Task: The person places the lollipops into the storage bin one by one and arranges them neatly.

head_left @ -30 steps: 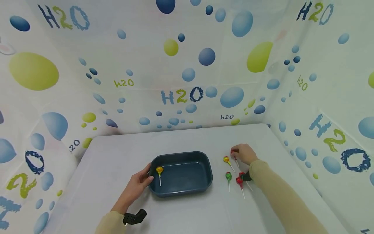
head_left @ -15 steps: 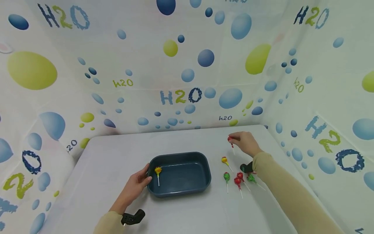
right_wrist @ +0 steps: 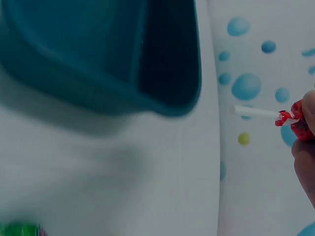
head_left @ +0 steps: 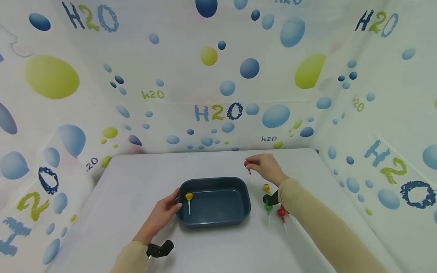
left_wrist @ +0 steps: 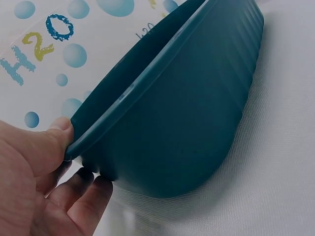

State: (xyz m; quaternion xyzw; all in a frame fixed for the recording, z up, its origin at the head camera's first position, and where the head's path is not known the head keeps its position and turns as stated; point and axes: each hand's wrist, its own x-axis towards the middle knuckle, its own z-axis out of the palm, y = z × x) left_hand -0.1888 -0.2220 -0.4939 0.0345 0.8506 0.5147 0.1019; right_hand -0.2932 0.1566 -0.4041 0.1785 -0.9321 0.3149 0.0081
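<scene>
A dark blue-green rectangular tray [head_left: 218, 223] stands on the white table. One yellow lollipop [head_left: 189, 197] lies inside it at the left end. My left hand [head_left: 161, 215] grips the tray's left rim, thumb over the edge and fingers beneath the outer wall, as the left wrist view shows. Beyond the tray's far right corner, my right hand [head_left: 268, 168] pinches a red lollipop [right_wrist: 299, 120] by its wrapped head. Its white stick hangs downward in the head view.
Right of the tray lie a yellow lollipop [head_left: 266, 187], a green lollipop [head_left: 269, 209] and a red lollipop [head_left: 281, 213], with another red one partly hidden under the right forearm. A printed curtain [head_left: 170, 113] rises behind the table [head_left: 143, 170].
My right hand has lifted the red lollipop from the loose ones and carried it left, toward the tray. The left hand has stayed on the tray's rim.
</scene>
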